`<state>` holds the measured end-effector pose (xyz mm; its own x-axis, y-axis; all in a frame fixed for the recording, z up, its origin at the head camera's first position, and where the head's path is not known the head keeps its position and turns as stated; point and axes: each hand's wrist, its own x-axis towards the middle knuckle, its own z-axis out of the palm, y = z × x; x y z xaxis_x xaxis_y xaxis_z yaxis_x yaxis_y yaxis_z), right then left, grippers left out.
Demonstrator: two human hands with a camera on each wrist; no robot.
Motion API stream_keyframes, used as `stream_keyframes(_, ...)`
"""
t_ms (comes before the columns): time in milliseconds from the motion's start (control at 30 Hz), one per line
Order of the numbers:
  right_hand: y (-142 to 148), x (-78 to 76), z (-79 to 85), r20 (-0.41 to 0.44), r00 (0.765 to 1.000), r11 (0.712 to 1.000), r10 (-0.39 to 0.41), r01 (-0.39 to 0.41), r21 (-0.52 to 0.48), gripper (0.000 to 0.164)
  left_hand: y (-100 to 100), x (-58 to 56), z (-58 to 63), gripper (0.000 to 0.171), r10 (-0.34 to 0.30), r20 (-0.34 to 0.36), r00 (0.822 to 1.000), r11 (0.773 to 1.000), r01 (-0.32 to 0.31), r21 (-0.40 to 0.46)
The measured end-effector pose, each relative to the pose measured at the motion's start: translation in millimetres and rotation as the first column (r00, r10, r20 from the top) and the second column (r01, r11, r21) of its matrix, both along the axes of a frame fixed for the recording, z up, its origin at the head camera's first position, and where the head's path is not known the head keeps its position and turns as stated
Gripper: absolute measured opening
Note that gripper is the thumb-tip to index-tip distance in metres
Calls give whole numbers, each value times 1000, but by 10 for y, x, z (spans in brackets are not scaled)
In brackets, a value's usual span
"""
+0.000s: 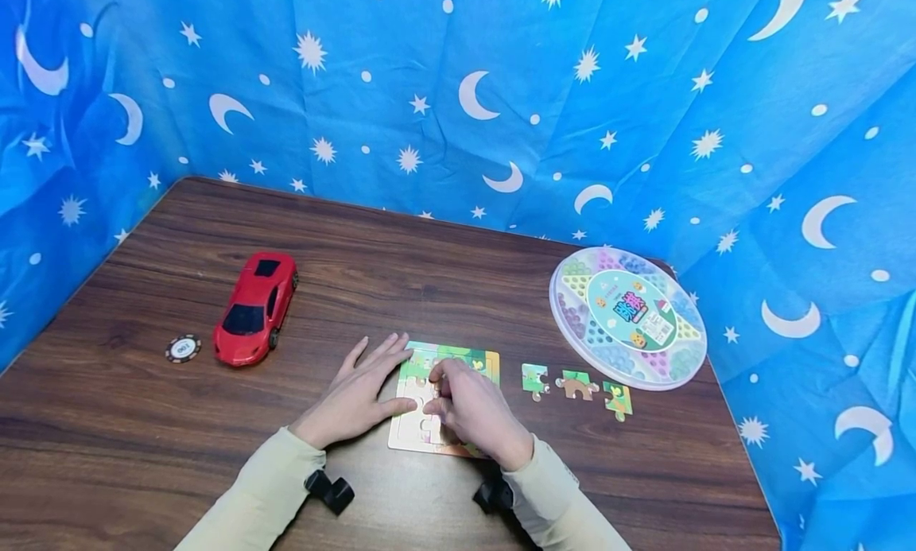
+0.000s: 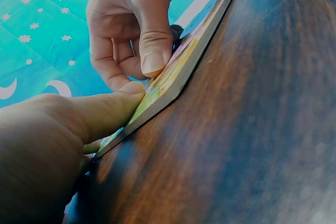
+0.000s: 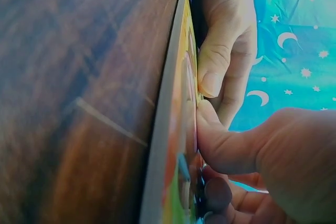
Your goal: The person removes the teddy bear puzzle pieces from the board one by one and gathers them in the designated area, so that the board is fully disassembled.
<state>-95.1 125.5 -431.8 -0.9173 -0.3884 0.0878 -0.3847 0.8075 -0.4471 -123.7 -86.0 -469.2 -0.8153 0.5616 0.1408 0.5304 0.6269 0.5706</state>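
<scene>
Puzzle board (image 1: 478,363) flat on the wooden table (image 1: 143,424), near the front edge, under both hands. Left hand (image 1: 358,396) spread flat, fingers straight, across the board's left side, thumb tip pressed on its surface. Right hand (image 1: 468,408) over the middle, fingers curled, thumb and fingertips pressing down on the pieces; whether pinching a single piece, cannot tell. Just right of the board, three loose puzzle pieces (image 1: 576,384) in a row. Beyond those, a round game case (image 1: 628,316). Well off to the left, a red toy car (image 1: 255,307) and a poker chip (image 1: 183,348) beside it.
</scene>
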Motion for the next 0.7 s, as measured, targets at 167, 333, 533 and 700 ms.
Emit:
stream_keyframes(167, 5, 2, -6, -15, 1000, 1000, 10, -10, 13, 34, 2, -1, 5, 77, 2, 8, 1000, 1000, -2, 4)
stream_keyframes(333, 3, 4, -10, -19, 1000, 1000, 5, -5, 5, 34, 0, -9, 6, 76, 0, 11, 1000, 1000, 0, 6)
stream_keyframes(533, 0, -5, -6, -10, 1000, 999, 15, -15, -49, 34, -5, -10, 9, 76, 0, 5, 1000, 1000, 0, 5)
stream_keyframes(700, -2, 6, 33, 73, 996, 990, 41, -31, -135, 29, -4, 0, 13, 77, -4, 10, 1000, 1000, 4, 8)
